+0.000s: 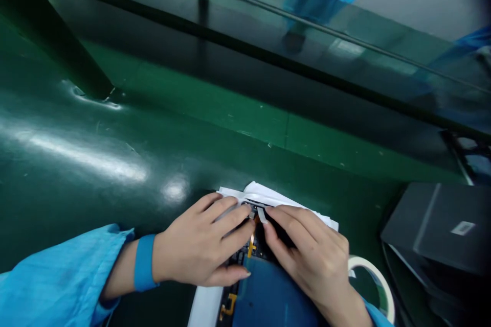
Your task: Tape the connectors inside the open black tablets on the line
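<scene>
Left hand (213, 242) spread over the device (270, 288), right hand (317, 251) pinching a strip (261, 215)

Device rests on white sheets (207, 308) on the desk (164, 148); a skewed pull could crease the strip, and stray pressure could bend the orange flex (251, 247).

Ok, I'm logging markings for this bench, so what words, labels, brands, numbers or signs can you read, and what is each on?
No text can be read.
White label on the dark box: too small and blurred to read.
Opened electronic device under the hands: no legible marking.
Tape roll: no visible print.
</scene>
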A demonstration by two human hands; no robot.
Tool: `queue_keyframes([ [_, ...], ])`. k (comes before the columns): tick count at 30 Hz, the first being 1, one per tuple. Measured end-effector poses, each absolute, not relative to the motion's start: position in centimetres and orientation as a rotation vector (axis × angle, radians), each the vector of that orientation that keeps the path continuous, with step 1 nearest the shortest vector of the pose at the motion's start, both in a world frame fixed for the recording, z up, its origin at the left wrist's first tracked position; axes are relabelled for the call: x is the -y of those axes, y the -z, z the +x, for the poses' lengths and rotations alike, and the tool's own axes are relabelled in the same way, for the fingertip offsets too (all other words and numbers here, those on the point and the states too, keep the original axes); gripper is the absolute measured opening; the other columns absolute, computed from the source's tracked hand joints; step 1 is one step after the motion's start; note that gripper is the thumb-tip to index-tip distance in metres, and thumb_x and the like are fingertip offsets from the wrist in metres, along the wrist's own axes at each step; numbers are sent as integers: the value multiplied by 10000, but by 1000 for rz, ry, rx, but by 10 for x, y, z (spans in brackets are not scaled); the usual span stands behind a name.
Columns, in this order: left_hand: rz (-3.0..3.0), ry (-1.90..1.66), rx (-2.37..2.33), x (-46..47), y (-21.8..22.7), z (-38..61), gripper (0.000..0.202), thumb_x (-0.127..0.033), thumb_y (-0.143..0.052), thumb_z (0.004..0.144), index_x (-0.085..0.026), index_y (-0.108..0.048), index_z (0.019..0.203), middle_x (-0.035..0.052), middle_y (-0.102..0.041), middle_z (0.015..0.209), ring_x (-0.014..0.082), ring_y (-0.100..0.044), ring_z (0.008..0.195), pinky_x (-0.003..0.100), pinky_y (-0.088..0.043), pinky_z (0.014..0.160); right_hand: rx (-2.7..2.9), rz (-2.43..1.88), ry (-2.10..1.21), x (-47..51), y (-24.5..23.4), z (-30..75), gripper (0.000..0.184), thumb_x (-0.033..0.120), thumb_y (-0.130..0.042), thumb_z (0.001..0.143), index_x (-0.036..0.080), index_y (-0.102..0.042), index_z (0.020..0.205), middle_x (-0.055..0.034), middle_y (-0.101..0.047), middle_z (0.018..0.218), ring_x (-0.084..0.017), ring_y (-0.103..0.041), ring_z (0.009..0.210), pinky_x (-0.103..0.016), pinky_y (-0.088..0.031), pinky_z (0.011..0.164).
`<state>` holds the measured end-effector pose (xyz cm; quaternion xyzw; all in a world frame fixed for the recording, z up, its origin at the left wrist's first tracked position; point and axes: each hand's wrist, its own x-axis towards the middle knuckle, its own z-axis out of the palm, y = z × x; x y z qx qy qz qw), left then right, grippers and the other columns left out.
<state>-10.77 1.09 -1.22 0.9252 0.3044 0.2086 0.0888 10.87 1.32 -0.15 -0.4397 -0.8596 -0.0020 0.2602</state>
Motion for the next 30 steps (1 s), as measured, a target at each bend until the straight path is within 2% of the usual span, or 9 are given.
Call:
queue_keyframes([
  [9,2755,-614,-922,-11,11,-107,482,-458,-312,947,-111,-558,1173,122,-570,1206,296,-472,1100,447,-351,941,2347,-1192,-4,-15,-3,105,99,157,-616,825,147,-653,916,-36,-669,857,-121,-612,747,-234,-478,681],
  [15,2759,-611,-922,-9,13,-108,465,-459,-349,933,-119,-560,1168,118,-570,1213,295,-474,1102,450,-344,956,2410,-1192,8,-16,-3,103,127,180,-572,860,160,-676,931,-35,-659,860,-107,-588,723,-229,-461,656],
  [20,2757,-588,-939,-9,13,-108,453,-454,-403,904,-116,-566,1158,111,-580,1203,297,-484,1092,452,-360,946,2511,-1229,28,-15,-9,101,169,206,-511,897,187,-673,938,-25,-650,889,-109,-566,715,-225,-428,572],
  [24,2773,-600,-927,-10,10,-107,437,-413,-403,904,-106,-566,1167,112,-599,1185,292,-492,1097,447,-354,960,2687,-1318,149,-13,-18,93,210,157,-484,866,150,-662,978,-62,-648,950,-156,-558,749,-252,-415,498],
  [27,2808,-614,-936,-13,9,-108,423,-371,-406,904,-104,-557,1195,124,-602,1171,297,-506,1084,446,-350,954,2795,-1377,118,-9,-24,86,243,126,-515,818,126,-649,1020,-85,-627,1033,-185,-552,802,-269,-465,531],
  [30,2914,-598,-858,-20,12,-110,422,-322,-453,879,-107,-539,1232,143,-581,1190,317,-507,1083,453,-347,936,2815,-1367,82,0,-30,88,281,157,-489,850,105,-618,1094,-100,-584,1180,-202,-547,911,-299,-520,677],
])
